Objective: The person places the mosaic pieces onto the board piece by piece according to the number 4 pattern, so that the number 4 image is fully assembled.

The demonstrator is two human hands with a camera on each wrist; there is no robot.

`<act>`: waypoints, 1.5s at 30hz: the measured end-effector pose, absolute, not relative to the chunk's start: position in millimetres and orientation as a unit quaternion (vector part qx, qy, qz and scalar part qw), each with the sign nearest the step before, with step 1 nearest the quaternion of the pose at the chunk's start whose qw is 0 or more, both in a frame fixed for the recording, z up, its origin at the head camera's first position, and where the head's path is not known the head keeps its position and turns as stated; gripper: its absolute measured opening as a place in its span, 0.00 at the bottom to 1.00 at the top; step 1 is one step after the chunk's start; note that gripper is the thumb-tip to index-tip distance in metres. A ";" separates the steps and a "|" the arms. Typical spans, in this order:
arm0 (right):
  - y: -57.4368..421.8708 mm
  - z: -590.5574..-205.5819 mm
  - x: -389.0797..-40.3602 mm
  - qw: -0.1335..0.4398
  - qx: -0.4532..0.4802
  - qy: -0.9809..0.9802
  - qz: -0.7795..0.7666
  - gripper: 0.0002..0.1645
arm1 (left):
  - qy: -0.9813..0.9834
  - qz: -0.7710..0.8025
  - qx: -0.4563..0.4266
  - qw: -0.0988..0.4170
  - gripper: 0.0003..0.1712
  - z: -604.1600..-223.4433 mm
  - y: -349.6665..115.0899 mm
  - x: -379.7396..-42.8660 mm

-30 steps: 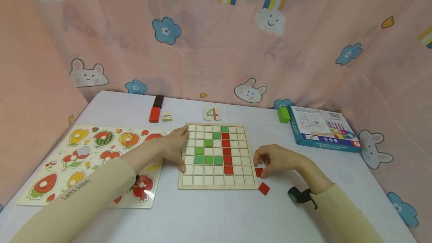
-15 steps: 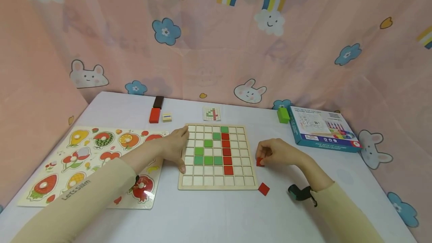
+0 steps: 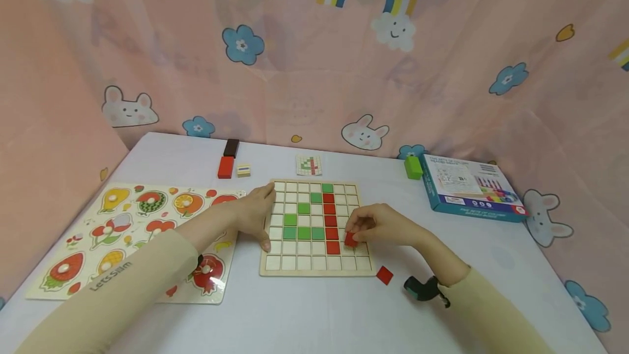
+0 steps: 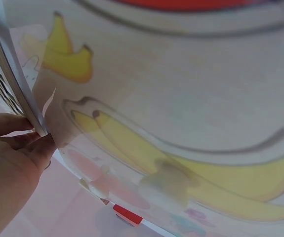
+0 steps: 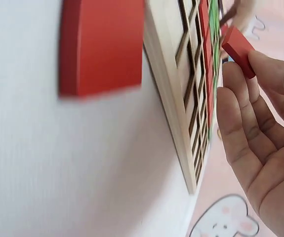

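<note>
A wooden grid board lies on the white table. Green tiles form a slanting line and a short row in its cells, beside a column of red tiles. Above the board's right part, my right hand pinches a red square tile between thumb and fingers. My left hand rests along the board's left edge, thumb spread toward the front. Another red tile lies on the table just off the board's front right corner.
A fruit puzzle board lies left, under my left forearm. Behind the grid board is a small pattern card. Red, black and striped blocks stand back left; a green block and a box are back right.
My right hand has picked up a red tile from the table beside the board and carried it left over the right-hand cells. My left hand stays at the left edge.
</note>
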State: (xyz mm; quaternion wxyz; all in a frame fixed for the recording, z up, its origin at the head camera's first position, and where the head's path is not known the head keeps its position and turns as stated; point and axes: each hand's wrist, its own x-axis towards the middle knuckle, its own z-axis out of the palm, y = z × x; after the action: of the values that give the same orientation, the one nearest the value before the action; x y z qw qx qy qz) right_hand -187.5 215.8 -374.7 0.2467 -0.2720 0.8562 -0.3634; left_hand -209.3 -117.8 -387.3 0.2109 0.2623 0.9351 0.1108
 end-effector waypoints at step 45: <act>263.1 -385.4 -173.6 0.285 -0.291 0.872 -0.271 0.08 | 0.935 0.115 0.264 0.208 0.80 -387.6 -117.9 -209.1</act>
State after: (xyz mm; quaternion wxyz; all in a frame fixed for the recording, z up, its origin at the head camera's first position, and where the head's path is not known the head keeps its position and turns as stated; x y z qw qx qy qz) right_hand -173.6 263.1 -385.4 0.2849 -0.2915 0.8721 -0.2708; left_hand -209.1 -117.9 -387.6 0.2079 0.2637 0.9349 0.1148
